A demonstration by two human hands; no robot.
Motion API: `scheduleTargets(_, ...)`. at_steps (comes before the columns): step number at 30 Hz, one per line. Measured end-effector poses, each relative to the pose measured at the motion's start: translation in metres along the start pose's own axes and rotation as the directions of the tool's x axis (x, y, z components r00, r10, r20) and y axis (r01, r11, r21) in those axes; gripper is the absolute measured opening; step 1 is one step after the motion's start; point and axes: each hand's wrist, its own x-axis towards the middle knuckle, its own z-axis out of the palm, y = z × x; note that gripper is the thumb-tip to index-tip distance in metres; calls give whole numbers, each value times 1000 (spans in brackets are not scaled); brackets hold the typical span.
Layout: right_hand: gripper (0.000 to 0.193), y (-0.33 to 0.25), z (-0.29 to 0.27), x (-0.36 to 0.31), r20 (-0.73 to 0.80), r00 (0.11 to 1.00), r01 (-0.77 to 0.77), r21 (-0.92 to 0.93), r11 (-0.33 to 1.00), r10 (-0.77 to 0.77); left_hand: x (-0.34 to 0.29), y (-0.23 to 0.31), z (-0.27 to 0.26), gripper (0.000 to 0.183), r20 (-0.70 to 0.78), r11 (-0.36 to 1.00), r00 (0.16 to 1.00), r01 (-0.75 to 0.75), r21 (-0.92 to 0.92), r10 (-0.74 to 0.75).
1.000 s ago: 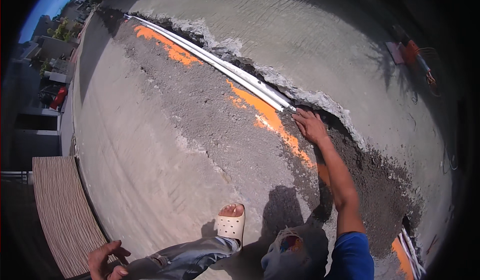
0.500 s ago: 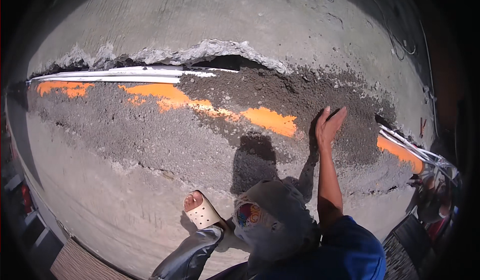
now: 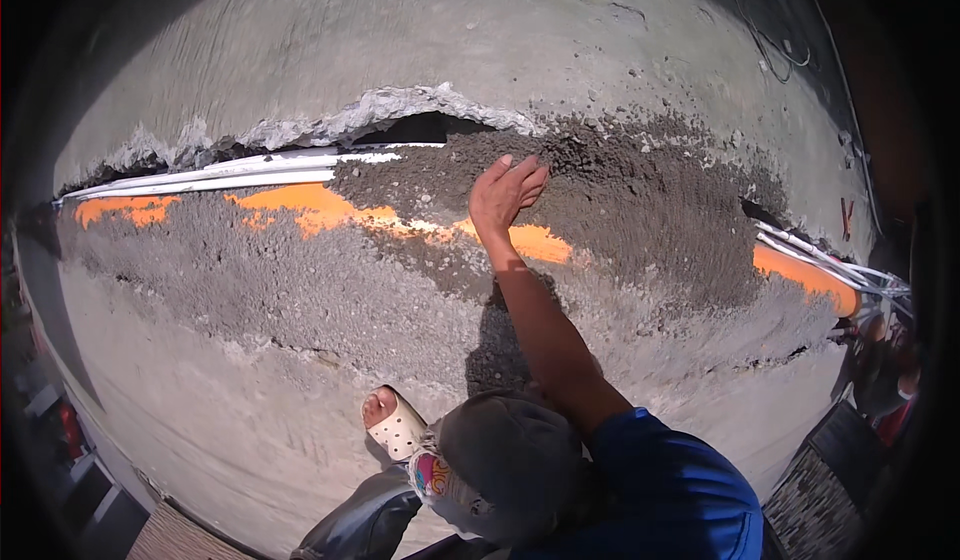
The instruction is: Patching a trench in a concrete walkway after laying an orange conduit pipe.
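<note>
My right hand [image 3: 505,195] reaches over the strip of dark, damp crumbly mortar mix [image 3: 640,210], palm down at its left part. Its fingers are bent and a little apart, and I see nothing held in them. Under the wrist shows an orange pipe [image 3: 540,244], partly covered by the grey mix. Beyond the hand, white conduits [image 3: 260,167] run beside a jagged broken concrete edge [image 3: 380,108] with a dark gap beneath it. My left hand is out of view.
A grey cap [image 3: 510,460] and blue sleeve [image 3: 670,480] fill the lower middle. A foot in a cream sandal [image 3: 396,428] stands on concrete at the near edge. Paler dry rubble [image 3: 300,290] lies to the left. White pipes [image 3: 820,260] emerge at the right, with thin cables beyond.
My right hand has moved left across the damp mix, from its right part to above the orange pipe. The outstretched fingers are now bent. The cap has shifted a little left.
</note>
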Motion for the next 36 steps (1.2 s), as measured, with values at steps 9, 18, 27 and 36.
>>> scheduleTargets(9, 78, -92, -9, -47, 508, 832, 128, 217, 968, -224, -25, -13, 7, 60, -140, 984, 981, -151, -91, 138)
scheduleTargets(18, 72, -70, 38, -35, 516, 852, -5, -156, 988, 86, -43, -30, 3, 62, 0, 978, 989, -146, -149, 148)
scheduleTargets(27, 50, -24, -77, -1, 462, 759, 263, 428, 865, -459, -29, -71, -25, 59, 219, 982, 967, 156, -107, -130)
scheduleTargets(36, 47, 248, -335, 239, -182, 957, 233, 14, 972, -227, 44, 12, 15, 60, 163, 968, 954, -245, -56, 251)
